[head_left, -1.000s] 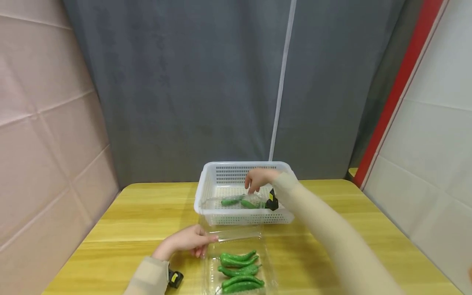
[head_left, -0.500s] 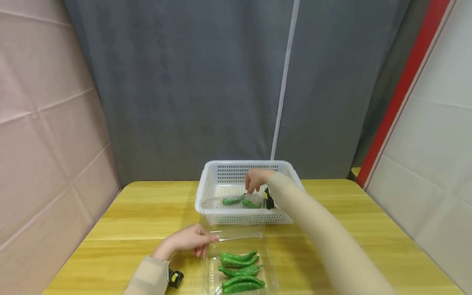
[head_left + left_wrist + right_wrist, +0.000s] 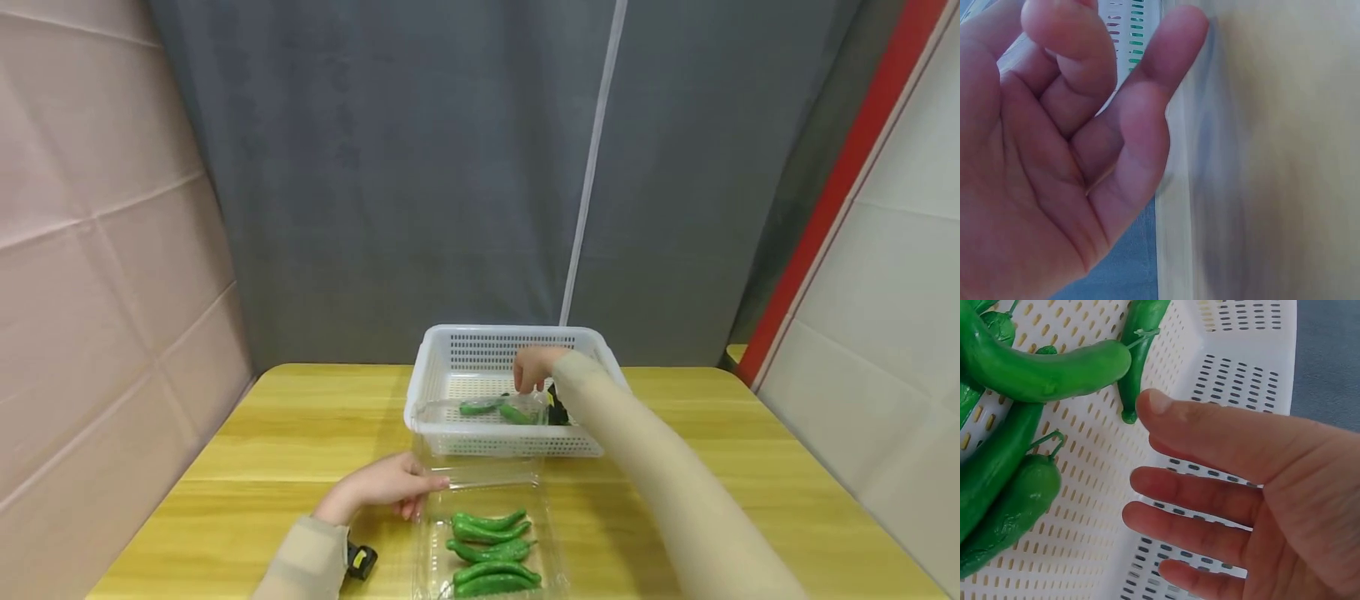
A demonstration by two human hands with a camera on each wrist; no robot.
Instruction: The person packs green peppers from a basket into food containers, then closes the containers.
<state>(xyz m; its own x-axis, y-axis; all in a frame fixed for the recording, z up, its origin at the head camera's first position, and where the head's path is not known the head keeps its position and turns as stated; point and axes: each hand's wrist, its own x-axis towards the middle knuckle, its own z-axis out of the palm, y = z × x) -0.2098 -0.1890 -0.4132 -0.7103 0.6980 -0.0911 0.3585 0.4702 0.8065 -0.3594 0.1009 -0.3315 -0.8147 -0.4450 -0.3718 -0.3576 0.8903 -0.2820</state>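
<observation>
My left hand (image 3: 397,483) pinches the near-left edge of a clear plastic container (image 3: 480,496) at its fold; in the left wrist view its other fingers (image 3: 1141,137) curl loosely. Several green peppers (image 3: 491,550) lie crosswise in the container. Its clear lid overlaps the front of the white basket (image 3: 435,358). Inside that basket, my right hand (image 3: 1210,494) reaches down with fingers extended and holds nothing. Its thumb tip is close to the end of one green pepper (image 3: 1141,356); several more, including a curved one (image 3: 1047,372), lie to the left.
A wooden table (image 3: 315,417) carries the basket and container. A grey curtain (image 3: 375,183) hangs behind, with a pale panel wall (image 3: 97,292) on the left and a white one (image 3: 892,333) on the right. Black wrist devices (image 3: 360,561) show at the sleeves.
The head view has shifted slightly, so everything sits a little further right. My right hand stays low in the basket, its fingers drawn closer together. The left hand keeps its place at the container.
</observation>
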